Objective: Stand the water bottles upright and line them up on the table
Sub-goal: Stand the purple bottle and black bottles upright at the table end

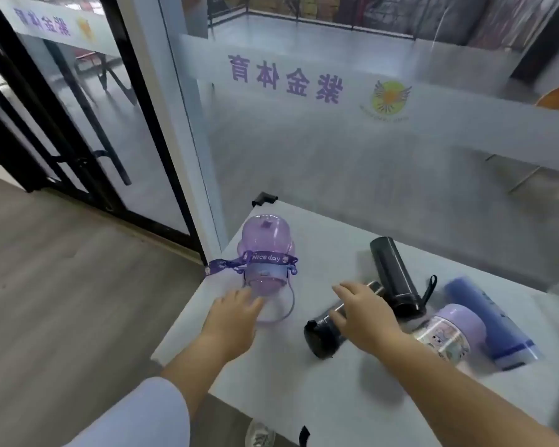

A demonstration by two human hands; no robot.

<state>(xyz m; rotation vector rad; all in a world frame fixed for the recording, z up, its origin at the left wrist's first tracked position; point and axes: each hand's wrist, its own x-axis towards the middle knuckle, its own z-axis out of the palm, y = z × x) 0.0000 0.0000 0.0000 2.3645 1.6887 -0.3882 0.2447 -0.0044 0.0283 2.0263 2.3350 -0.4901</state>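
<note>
- Water bottles, 5 of them, sit on the white rectangular table (352,408), which stands against a frosted glass wall (304,140).
- The round translucent purple bottle (263,253) with a "Nice day" strap stands upright near the table's 10 o'clock corner; its thin loop handle trails toward 6 o'clock.
- The left hand (234,317) hovers just at 6 o'clock of that purple bottle, fingers spread, its grip wide open and empty; whether the fingertips touch the loop I cannot tell.
- The right hand (363,314) lies over a black cylindrical bottle with a steel band (323,337), which lies on its side near the table's middle; the fingers are loosely curled above it and its grip does not look closed.
- A taller black cylindrical flask (394,275) lies on its side at 1 o'clock of that hand.
- A short lilac bottle with cartoon print (449,330) and a long blue cylindrical bottle (488,321) lie on their sides at 3 o'clock, touching each other.
</note>
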